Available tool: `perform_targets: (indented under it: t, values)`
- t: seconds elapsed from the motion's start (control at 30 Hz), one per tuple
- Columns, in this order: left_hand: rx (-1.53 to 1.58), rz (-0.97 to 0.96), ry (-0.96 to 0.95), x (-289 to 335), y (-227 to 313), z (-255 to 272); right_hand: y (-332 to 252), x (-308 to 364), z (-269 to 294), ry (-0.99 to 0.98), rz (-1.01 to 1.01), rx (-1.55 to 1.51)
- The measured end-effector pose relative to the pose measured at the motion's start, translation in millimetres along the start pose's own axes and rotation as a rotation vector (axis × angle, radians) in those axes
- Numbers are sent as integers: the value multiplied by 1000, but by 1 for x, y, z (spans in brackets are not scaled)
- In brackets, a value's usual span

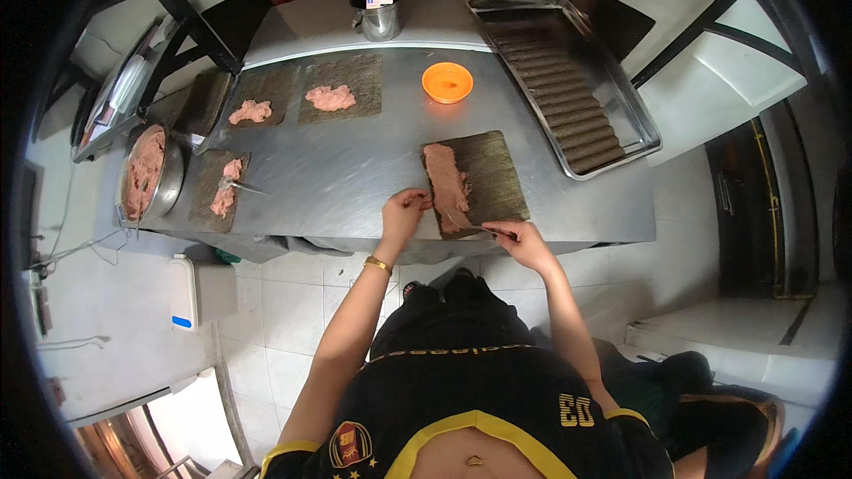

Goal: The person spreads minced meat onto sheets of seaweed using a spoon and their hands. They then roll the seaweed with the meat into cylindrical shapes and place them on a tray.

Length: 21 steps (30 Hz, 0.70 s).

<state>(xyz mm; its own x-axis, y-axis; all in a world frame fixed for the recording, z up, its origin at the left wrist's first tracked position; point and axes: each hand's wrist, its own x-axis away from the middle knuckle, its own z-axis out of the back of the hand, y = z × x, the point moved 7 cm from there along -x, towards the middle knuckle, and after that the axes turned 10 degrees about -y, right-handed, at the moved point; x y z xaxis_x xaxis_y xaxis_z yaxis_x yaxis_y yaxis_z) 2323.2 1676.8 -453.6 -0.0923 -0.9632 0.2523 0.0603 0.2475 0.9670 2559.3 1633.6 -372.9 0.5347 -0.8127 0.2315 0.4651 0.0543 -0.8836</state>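
A dark green seaweed sheet [497, 179] lies at the table's front edge, with a strip of pink meat paste [445, 176] along its left side. My right hand [525, 247] grips what looks like a metal fork [470, 224], its head in the near end of the paste. Beside the sheet's left edge is my left hand [406, 215], fingers curled together with the tips close to the edge; anything between them is too small to make out. Farther left, another sheet bears a lump of paste [225, 200] with a metal utensil [250, 187] resting across it.
At the far left stands a metal bowl [169, 179] of pink paste. Two paste-topped seaweed sheets [365, 106] lie behind. An orange bowl [447, 82] and a metal cup [382, 25] stand farther back. A metal tray [639, 124] at the right holds dark rolls [568, 98] in a row.
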Motion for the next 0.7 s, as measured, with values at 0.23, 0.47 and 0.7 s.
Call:
perform_targets:
  t: [0.23,0.47,0.7]
  values:
    - [36,14,18,-14,-5,1,23,-5,16,50,-35,-18]
    - [224,83,9,-12,-16,-1,37,-43,55,217,-26,66]
    - [207,174,-24,1,1,-8,14,-87,53,159,31,485]
